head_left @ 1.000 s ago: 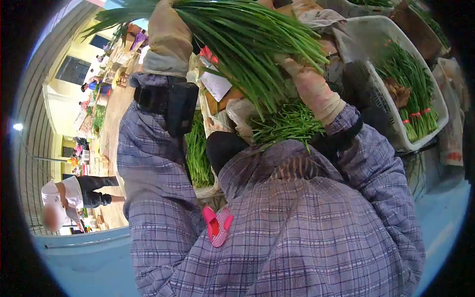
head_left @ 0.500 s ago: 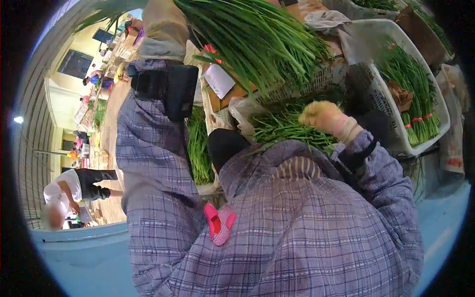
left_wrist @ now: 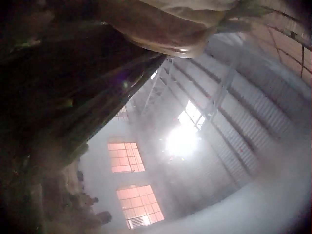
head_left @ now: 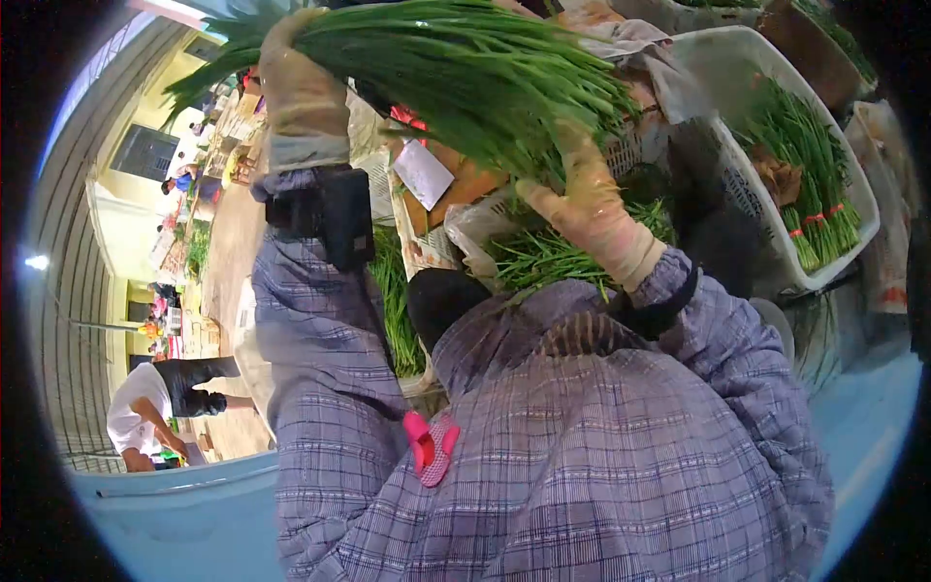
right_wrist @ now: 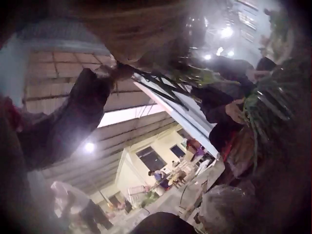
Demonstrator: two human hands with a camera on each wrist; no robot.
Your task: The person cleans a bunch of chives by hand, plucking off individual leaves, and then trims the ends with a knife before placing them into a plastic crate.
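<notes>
At the top of the head view, my gloved left hand grips a thick bunch of long green chives and holds it up sideways. My gloved right hand is under the bunch's right part, thumb spread away from the fingers. Its fingertips overlap the hanging leaves and are blurred. Below that hand lies a heap of loose green leaves close to my lap. In the left wrist view, the dark bunch fills the left side beside the glove.
A white crate on the right holds chive bundles tied with red bands. Left of my knee stand more chives in a crate. A white paper lies on cardboard ahead. A person bends at the far left.
My right hand dropped from the bunch to the loose heap, then rose back to the bunch with its fingers spread. My left hand still holds the chives, tilted a little differently.
</notes>
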